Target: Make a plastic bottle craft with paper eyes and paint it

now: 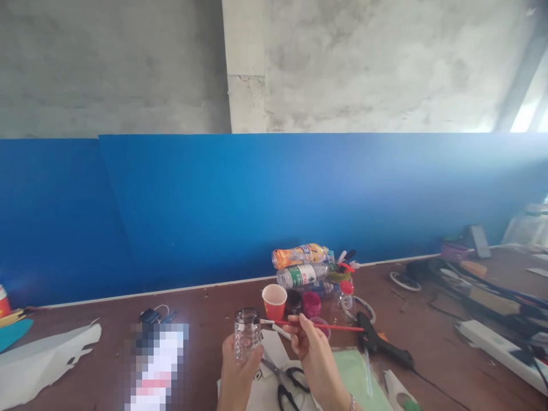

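Observation:
My left hand (238, 374) is wrapped round a clear, ribbed plastic cup-like piece (246, 338), held upright with a dark band along its rim. Between the fingers of my right hand (315, 361) is a thin paintbrush (342, 327) with a red handle. Its bristle end points left and meets the side of the clear piece near the dark rim. Below and between my hands lie black-handled scissors (287, 379) on white paper (257, 394). Just behind the brush stand a red paper cup (274, 302), a dark jar (293, 301) and a magenta jar (311, 303).
Plastic bottles (302, 275) lie stacked against the blue partition (192, 205). A black glue gun (385, 345) rests to the right, its cord trailing forward. Farther right are a white power strip (500, 348) and cables. Cut white sheeting (47, 359) lies at left.

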The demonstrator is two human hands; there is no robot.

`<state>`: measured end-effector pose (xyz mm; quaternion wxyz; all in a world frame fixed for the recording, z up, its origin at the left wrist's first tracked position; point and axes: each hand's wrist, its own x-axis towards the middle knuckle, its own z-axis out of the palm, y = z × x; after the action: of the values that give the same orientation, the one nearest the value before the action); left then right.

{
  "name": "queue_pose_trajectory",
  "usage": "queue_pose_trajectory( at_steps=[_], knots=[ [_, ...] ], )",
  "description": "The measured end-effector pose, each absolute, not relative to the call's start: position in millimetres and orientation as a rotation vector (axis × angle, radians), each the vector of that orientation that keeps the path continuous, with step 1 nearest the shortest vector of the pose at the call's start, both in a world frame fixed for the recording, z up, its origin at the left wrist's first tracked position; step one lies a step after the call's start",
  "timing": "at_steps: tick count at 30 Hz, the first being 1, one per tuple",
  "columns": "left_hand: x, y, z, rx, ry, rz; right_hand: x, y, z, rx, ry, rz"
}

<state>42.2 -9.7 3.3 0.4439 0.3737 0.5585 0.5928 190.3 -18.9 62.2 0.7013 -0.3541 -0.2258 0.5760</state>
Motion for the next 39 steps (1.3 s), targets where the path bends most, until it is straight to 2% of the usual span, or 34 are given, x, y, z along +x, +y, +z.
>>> queue_pose_trajectory(
  at_steps=[39],
  knots=[
    [48.2, -9.7, -2.4, 1.018, 1.346, 1.557, 196.4, -15.6, 53.5, -0.765, -0.579, 1.234]
  ],
)
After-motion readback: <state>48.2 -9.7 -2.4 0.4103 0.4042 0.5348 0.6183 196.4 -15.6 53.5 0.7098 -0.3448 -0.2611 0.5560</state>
